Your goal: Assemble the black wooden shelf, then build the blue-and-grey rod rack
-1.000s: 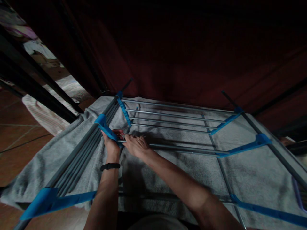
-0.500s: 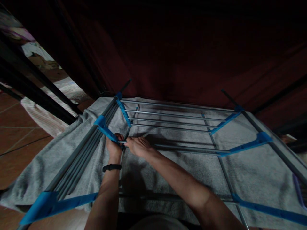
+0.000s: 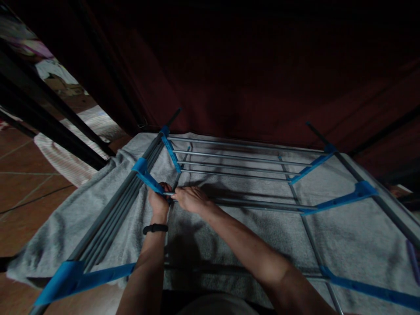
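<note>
A drying rack of grey metal tubes (image 3: 249,204) and blue plastic brackets (image 3: 149,179) stands on a grey blanket. My left hand (image 3: 159,202), with a black band on the wrist, is closed around the lower end of the left middle bracket; its fingertips are partly hidden behind it. Just to the right, my right hand (image 3: 190,198) is closed on the left end of a metal tube, which meets that bracket between the two hands. Whether the tube sits fully inside the bracket I cannot tell. Farther back, several thinner rods span between the far blue brackets (image 3: 170,153).
The grey blanket (image 3: 229,236) covers the surface beneath the rack. Behind hangs a dark red curtain (image 3: 229,78). Dark posts (image 3: 55,118) cross the left side, with a striped cloth (image 3: 65,157) and tiled floor (image 3: 22,188) beyond. Several loose tubes (image 3: 114,218) run along the left side.
The view has shifted slightly, so the rack appears a little farther right. Both hands keep their hold at the same joint.
</note>
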{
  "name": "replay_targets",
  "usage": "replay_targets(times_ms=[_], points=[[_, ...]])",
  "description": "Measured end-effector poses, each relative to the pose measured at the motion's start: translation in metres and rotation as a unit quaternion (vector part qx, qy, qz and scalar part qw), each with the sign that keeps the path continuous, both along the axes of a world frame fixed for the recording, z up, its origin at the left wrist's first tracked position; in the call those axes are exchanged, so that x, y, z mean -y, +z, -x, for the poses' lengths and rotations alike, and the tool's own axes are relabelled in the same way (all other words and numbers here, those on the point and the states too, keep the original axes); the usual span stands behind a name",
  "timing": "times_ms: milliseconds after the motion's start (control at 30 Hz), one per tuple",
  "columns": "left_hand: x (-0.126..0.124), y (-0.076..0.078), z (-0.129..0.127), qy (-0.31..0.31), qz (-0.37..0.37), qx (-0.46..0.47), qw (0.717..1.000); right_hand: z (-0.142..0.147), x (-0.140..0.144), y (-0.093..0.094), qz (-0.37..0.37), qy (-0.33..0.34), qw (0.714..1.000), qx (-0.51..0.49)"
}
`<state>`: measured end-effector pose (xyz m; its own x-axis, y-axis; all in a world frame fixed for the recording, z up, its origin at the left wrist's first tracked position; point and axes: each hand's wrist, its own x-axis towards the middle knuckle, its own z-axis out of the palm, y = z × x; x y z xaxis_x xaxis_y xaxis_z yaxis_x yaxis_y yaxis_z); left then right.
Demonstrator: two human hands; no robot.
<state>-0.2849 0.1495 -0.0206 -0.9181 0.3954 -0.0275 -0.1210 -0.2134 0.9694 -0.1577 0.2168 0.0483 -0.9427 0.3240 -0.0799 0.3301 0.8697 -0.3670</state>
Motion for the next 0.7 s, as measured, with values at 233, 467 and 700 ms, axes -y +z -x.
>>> replay_targets(times_ms=[233,467,700], points=[[-0.008,-0.001,-0.001,0.033,-0.058,0.027,0.997,0.003,-0.004,0.002,0.035,0.005,0.999,0.011],[-0.009,0.001,-0.003,0.066,-0.022,0.029,0.997,0.013,-0.011,-0.011,0.083,-0.005,0.997,0.011],[-0.01,0.007,-0.003,0.071,-0.032,0.035,0.996,-0.002,0.002,-0.01,-0.035,-0.015,0.998,-0.057]])
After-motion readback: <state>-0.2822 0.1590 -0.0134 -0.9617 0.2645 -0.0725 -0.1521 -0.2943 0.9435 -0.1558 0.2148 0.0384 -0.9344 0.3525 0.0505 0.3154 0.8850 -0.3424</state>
